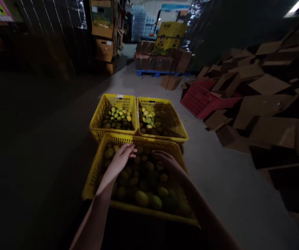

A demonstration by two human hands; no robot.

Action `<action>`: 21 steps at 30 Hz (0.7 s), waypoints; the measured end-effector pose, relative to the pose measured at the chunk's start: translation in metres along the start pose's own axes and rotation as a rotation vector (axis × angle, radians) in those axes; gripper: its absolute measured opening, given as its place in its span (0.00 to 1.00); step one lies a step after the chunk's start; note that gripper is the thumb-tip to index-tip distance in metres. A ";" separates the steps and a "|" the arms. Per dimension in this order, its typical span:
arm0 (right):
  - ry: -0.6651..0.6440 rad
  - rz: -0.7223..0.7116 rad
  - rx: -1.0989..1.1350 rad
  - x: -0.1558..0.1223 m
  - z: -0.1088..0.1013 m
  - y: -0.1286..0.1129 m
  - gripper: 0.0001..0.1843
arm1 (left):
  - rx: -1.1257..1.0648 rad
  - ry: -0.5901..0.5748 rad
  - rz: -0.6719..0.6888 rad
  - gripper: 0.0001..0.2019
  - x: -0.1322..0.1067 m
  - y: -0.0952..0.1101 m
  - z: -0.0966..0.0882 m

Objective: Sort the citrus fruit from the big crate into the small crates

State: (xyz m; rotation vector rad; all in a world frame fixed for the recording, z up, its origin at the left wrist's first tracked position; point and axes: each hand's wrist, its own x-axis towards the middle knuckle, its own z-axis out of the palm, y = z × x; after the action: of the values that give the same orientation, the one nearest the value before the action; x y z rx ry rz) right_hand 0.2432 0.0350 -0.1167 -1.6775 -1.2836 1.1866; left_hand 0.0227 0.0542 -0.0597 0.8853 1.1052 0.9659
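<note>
1. The left hand (125,153) comes in from the bottom of the frame to just left of centre; its fingers are loosely bent and parted, with nothing seen in its grasp.
2. The right hand (165,159), darker in shadow, sits right of centre, its fingers stretched toward the left hand with a gap between the two. It too looks loosely open; whether either hand touches fruit below, I cannot tell.
3. Both are over the front yellow crate (92,175), lower centre, where yellow-green fruit (142,198) lies spread across the inside, mostly in shade.
4. Just beyond, at the centre, stand the rear left crate (96,116) and the rear right crate (174,119), side by side, both yellow. Each holds more such fruit, partly lit; in the right one it gathers toward the left side.
5. All three crates are on the grey floor (206,166).
6. At the right of the frame, a red crate (198,102) leans tilted against a heap of cardboard boxes (269,109).
7. Toward upper centre, a small carton (170,83) rests near a blue pallet (156,73) loaded with boxes, a yellow carton (168,38) on top.
8. Stacked brown cartons (104,50) rise left of the pallet; wrapped bottles (139,22) show farther back.
</note>
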 end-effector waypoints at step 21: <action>-0.003 0.307 -0.429 0.033 0.059 0.044 0.14 | 0.486 -0.087 0.208 0.12 0.005 -0.016 -0.007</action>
State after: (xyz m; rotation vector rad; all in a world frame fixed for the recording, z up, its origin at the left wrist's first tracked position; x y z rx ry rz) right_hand 0.2041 0.0551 -0.1842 -2.2485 -1.3886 1.1373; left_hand 0.0197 0.0541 -0.0777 1.4465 1.2110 0.8271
